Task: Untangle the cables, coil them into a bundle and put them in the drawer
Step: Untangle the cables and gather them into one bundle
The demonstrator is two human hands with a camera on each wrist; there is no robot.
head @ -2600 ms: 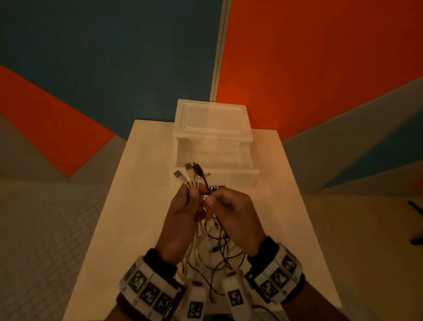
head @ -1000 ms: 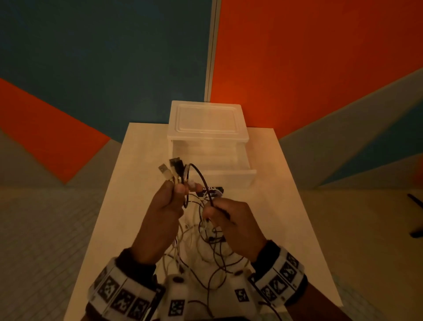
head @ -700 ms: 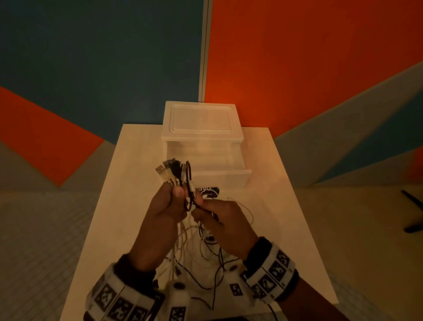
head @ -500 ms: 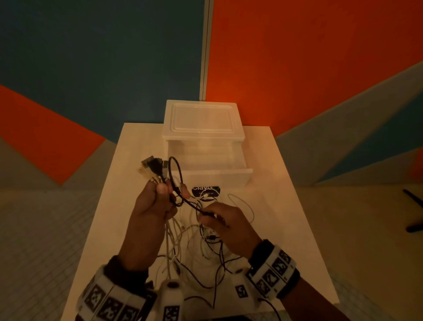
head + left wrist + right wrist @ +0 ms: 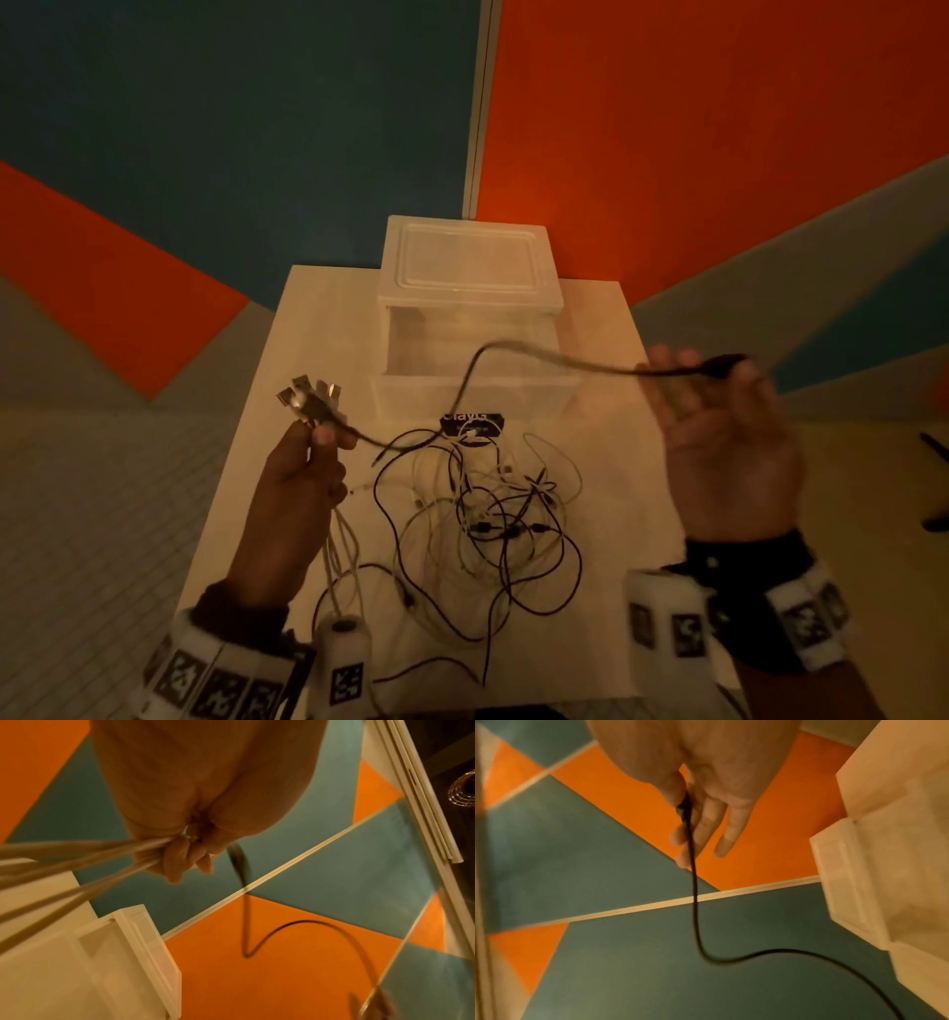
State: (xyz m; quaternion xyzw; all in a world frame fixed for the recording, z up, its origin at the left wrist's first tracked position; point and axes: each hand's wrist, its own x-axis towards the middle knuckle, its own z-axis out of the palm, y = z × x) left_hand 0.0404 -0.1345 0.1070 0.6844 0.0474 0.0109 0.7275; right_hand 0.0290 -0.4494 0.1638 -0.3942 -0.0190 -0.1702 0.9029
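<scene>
My left hand (image 5: 308,462) is held above the table's left side and grips a bunch of cable ends, with their USB plugs (image 5: 308,401) fanned out above the fist. In the left wrist view the fingers (image 5: 185,852) are curled round several white cables (image 5: 77,862). Raised far to the right, my right hand (image 5: 719,411) pinches a black cable (image 5: 513,352) that spans between both hands in front of the drawer. The right wrist view shows thumb and forefinger (image 5: 682,817) pinching the black cable (image 5: 694,882). A tangle of black and white cables (image 5: 488,519) lies on the table.
A translucent white drawer unit (image 5: 467,288) stands at the back of the pale table (image 5: 616,462), its drawer (image 5: 472,395) pulled out towards me. A black label (image 5: 472,424) lies just in front of the drawer. The table edges drop to the floor on both sides.
My right hand has swung up and far to the right, drawing the black cable out of the bunch. My left hand has moved slightly left, still gripping the plug ends.
</scene>
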